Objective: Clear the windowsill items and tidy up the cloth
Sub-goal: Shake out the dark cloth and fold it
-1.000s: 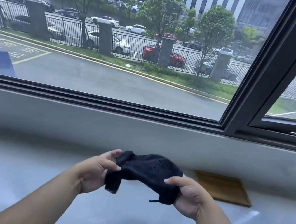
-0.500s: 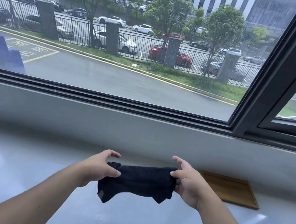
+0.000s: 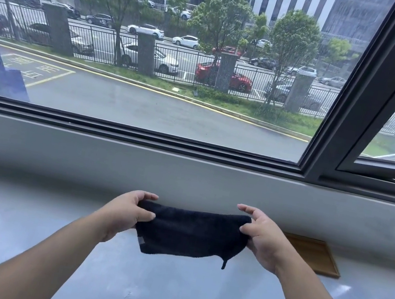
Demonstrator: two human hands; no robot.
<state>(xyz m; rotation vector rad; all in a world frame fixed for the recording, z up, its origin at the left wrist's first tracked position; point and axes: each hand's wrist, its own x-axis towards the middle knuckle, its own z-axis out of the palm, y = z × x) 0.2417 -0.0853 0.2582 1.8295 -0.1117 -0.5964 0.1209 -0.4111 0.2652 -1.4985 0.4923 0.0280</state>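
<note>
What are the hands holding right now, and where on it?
Both hold the dark cloth above the sill: left hand pinches its left end, right hand its right end, near the top edge.

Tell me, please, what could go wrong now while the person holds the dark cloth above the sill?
1. The left hand and right hand pinch only the top corners of the black cloth; one corner could slip and undo the fold.
2. The wooden tray lies close by the right hand; lowering the cloth may cover it.
</note>
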